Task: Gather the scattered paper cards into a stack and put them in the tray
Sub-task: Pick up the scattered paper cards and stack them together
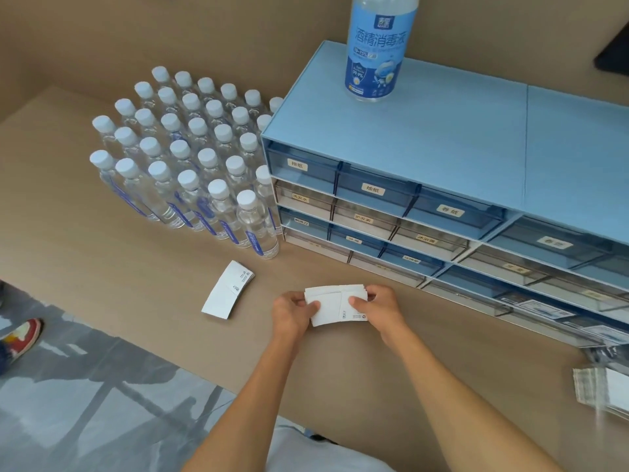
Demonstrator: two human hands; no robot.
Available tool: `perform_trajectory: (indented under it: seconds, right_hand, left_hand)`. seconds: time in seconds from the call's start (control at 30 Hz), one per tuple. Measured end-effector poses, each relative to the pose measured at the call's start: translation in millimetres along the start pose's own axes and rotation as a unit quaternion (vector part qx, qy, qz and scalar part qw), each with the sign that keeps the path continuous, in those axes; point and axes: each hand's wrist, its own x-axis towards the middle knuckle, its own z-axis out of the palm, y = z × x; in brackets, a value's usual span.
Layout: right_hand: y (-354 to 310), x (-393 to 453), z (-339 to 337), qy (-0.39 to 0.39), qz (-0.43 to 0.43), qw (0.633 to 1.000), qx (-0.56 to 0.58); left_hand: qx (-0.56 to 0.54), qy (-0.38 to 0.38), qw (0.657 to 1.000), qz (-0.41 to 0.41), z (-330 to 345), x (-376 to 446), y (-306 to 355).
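Note:
A stack of white paper cards (pixel 335 305) is held just above the tan table, near its middle. My left hand (pixel 292 311) grips the stack's left end and my right hand (pixel 376 306) grips its right end, thumbs on top. A second small pile of white cards (pixel 227 290) lies on the table to the left, fanned slightly at its far end. A clear tray (pixel 604 391) with something white inside sits at the right edge, partly cut off by the frame.
Several clear water bottles with white caps (pixel 190 165) stand in rows at the back left. A blue drawer organiser (pixel 425 158) fills the back right, with a large disinfectant bottle (pixel 379 46) on top. The table's front edge (pixel 143 349) runs diagonally; a shoe (pixel 20 337) shows on the floor.

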Motion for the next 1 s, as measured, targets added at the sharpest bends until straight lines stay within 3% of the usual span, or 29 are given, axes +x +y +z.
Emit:
perform_trajectory:
  seconds: [0.2, 0.4, 0.53, 1.0]
  right_hand:
    - [41.8, -40.4, -52.0, 0.045, -0.017, 0.996, 0.077]
    - [79.5, -75.3, -83.4, 0.107, 0.005, 0.987, 0.118]
    - [95.0, -90.5, -96.6, 0.142, 0.008, 0.98, 0.142]
    - [117.1, -101.5, -85.6, 0.197, 0.03, 0.925, 0.323]
  left_hand:
    - [0.054, -0.104, 0.992, 0.042, 31.2, -24.0, -6.1]
    - [0.126, -0.161, 0.977, 0.066, 66.7, -46.6, -16.7]
    - [0.115, -0.21, 0.969, 0.059, 84.8, -65.5, -14.4]
    - [-0.026, -0.205, 0.977, 0.057, 91.0, -78.7, -41.6]
